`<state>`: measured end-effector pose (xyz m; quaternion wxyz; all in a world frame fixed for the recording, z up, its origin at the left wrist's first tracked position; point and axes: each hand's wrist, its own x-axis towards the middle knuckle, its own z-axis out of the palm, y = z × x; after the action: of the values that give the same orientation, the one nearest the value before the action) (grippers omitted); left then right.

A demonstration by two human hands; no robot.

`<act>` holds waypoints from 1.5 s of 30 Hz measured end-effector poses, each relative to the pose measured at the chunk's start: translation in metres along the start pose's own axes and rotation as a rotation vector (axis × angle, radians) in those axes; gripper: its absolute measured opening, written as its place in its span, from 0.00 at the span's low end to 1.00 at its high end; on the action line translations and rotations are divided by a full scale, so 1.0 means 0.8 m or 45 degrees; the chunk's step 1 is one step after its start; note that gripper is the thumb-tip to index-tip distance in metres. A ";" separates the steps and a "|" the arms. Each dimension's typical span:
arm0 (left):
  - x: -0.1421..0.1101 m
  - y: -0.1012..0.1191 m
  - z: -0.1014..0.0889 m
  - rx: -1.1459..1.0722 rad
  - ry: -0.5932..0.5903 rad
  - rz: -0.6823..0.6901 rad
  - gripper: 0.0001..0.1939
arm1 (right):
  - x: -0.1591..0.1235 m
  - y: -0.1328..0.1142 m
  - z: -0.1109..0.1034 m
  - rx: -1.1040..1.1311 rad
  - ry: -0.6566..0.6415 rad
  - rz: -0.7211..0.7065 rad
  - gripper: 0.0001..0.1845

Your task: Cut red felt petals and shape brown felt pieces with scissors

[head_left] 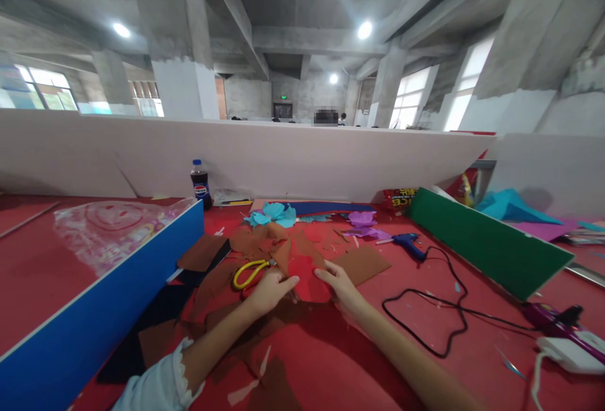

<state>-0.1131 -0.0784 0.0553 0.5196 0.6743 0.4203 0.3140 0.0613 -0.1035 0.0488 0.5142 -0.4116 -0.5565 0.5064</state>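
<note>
Between both hands is a piece of red paper (309,278), held up a little over the table. My left hand (273,292) pinches its left edge, thumb on top. On the opposite edge my right hand (341,285) is closed, with thumb and fingers gripping the sheet. Yellow-handled scissors (249,274) lie just left of my left hand, their blades partly hidden among brown scraps. A brown paper sheet (363,265) rests beyond my right hand. More brown scraps (212,291) spread around and under my left forearm.
A blue board (118,297) stands at left, a green board (486,241) at right. At the back are a cola bottle (200,185), blue paper flower (271,214) and purple paper flower (363,222). A blue glue gun (409,245) trails a black cord (454,304) across the right side.
</note>
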 end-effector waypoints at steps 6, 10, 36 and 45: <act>-0.005 0.007 -0.005 0.034 -0.209 -0.040 0.20 | -0.001 -0.006 -0.011 0.272 -0.293 0.189 0.18; -0.006 0.013 -0.009 0.045 -0.271 -0.053 0.20 | -0.002 -0.003 -0.010 0.270 -0.369 0.167 0.18; 0.003 0.003 -0.032 0.501 -0.189 -0.007 0.20 | 0.009 0.010 -0.014 0.052 -0.364 0.084 0.16; 0.008 -0.002 -0.038 0.255 -0.182 0.045 0.12 | 0.011 0.018 -0.020 0.041 -0.236 0.113 0.14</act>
<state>-0.1364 -0.0592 0.0618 0.4726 0.7509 0.3994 0.2309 0.0750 -0.0901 0.0351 0.4441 -0.3790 -0.5747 0.5734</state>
